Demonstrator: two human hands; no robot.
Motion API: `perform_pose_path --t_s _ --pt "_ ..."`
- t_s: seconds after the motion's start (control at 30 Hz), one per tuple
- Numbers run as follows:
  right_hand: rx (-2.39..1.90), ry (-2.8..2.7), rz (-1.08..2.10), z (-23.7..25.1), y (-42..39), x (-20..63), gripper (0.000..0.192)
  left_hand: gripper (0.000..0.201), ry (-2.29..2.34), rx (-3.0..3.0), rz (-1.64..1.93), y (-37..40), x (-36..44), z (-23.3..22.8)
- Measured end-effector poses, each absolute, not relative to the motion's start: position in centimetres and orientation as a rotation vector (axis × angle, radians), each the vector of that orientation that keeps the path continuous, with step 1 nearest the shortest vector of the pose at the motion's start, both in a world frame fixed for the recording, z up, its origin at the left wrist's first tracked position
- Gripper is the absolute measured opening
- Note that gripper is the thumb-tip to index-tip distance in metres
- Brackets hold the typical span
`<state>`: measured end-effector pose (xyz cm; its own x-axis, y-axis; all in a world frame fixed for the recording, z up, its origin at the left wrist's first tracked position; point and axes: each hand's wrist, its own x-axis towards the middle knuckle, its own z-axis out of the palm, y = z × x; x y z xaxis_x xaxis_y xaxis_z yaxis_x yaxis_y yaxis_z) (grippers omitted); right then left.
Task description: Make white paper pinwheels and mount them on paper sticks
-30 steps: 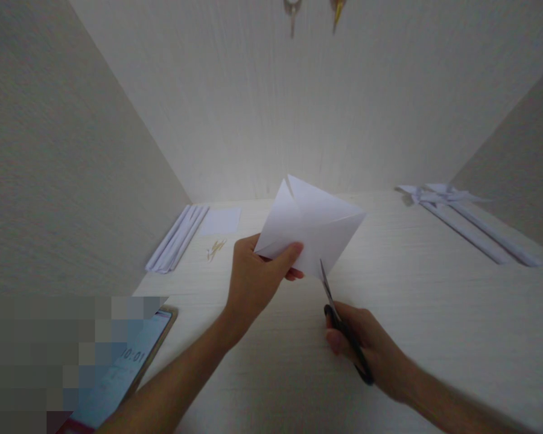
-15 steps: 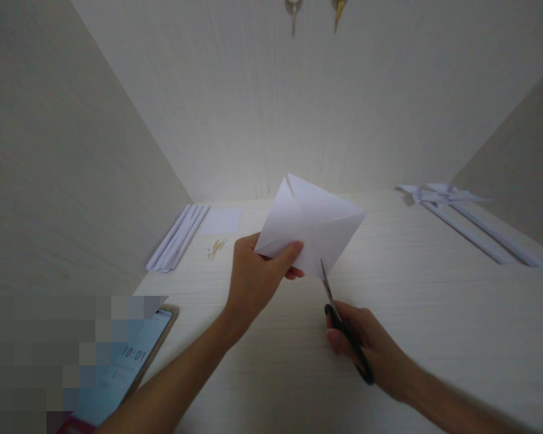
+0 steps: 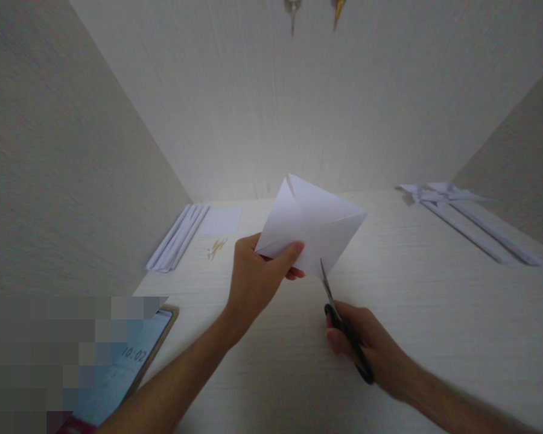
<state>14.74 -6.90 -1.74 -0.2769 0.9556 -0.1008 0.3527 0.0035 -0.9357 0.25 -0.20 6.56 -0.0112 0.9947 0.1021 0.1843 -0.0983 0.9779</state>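
White paper (image 3: 314,226) pinched in my left grip (image 3: 257,271) | scissors (image 3: 342,327) held in my right grip (image 3: 365,334), at its lower corner | phone (image 3: 120,374) reads "10:02"

A creased, square white paper sheet (image 3: 319,226), slit at its far corner, is held tilted, its near corner overlapped by black-handled metal scissors (image 3: 350,341).

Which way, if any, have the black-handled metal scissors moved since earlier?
No; the scissors show no clear shift any way against the rolled white paper tubes.
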Motion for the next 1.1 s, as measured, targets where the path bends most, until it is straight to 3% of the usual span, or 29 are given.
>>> perform_pose_path --t_s 1.1 --pt "-1.347 -1.685 1.267 -1.86 -6.88 14.71 0.046 0.016 1.322 1.386 1.22 -0.3 0.4 6.51"
